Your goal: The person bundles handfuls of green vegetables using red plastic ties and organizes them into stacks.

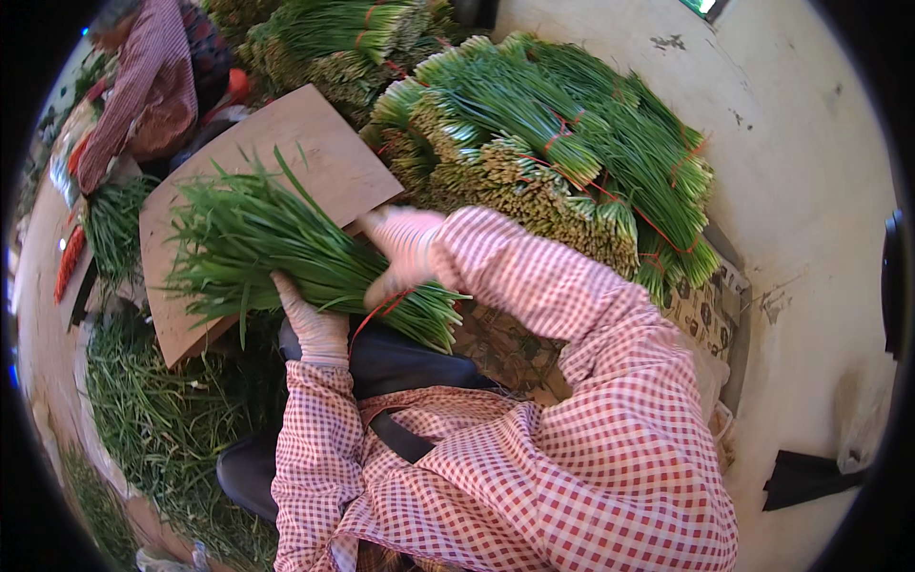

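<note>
chive bundle (305, 253) lay across wooden board (315, 157); left hand (315, 324) cupped beneath, right hand (400, 250) closed around stalk end. light, limp, bruisable; best held near red tie (376, 310).

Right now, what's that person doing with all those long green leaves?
A person in a red checked smock holds a bundle of green chives over a wooden board. The left hand grips it from below, and the right hand presses on top near a red tie. Tied bundles are piled beyond, loose greens lie on the floor, and another person works nearby.
</note>
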A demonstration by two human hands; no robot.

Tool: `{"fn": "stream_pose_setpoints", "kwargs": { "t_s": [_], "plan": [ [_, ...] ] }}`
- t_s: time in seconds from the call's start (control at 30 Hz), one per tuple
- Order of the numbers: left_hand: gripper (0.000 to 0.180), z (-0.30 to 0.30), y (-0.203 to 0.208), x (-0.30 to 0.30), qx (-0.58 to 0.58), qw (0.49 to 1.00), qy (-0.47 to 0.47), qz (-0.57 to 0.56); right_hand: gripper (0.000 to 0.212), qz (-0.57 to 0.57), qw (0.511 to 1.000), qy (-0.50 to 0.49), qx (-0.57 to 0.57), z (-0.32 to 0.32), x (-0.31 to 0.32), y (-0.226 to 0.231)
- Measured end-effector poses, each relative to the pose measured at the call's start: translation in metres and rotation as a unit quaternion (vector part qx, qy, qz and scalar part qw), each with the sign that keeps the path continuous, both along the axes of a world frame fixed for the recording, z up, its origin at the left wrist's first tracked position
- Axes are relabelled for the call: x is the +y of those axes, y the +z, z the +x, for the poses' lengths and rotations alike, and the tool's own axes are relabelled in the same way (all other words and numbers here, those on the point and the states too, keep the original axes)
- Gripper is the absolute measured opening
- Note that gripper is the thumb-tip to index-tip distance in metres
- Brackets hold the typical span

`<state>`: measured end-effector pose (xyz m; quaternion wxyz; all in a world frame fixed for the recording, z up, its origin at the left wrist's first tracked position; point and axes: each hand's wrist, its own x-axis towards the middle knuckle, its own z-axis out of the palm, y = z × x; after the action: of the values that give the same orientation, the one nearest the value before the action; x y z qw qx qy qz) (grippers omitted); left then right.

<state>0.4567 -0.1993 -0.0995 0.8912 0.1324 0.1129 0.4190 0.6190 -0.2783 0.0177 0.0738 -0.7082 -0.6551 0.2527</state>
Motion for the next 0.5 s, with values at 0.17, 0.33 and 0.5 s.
{"fn": "stream_pose_setpoints", "kwargs": {
  "t_s": [0.17,0.33,0.5],
  "plan": [
    [0.077,0.009,0.057,-0.035,0.014,0.999,-0.011,-0.049,0.129,0.044,0.998,-0.026,-0.031,-0.034,-0.019,0.01],
    [0.077,0.007,0.066,-0.072,0.057,0.993,-0.106,0.005,0.11,0.019,0.996,0.03,-0.085,-0.017,-0.042,0.031],
    [0.074,0.003,0.063,-0.121,0.101,0.948,-0.292,-0.081,0.094,0.016,0.994,0.048,-0.1,0.026,-0.121,0.035]
  ]
}}
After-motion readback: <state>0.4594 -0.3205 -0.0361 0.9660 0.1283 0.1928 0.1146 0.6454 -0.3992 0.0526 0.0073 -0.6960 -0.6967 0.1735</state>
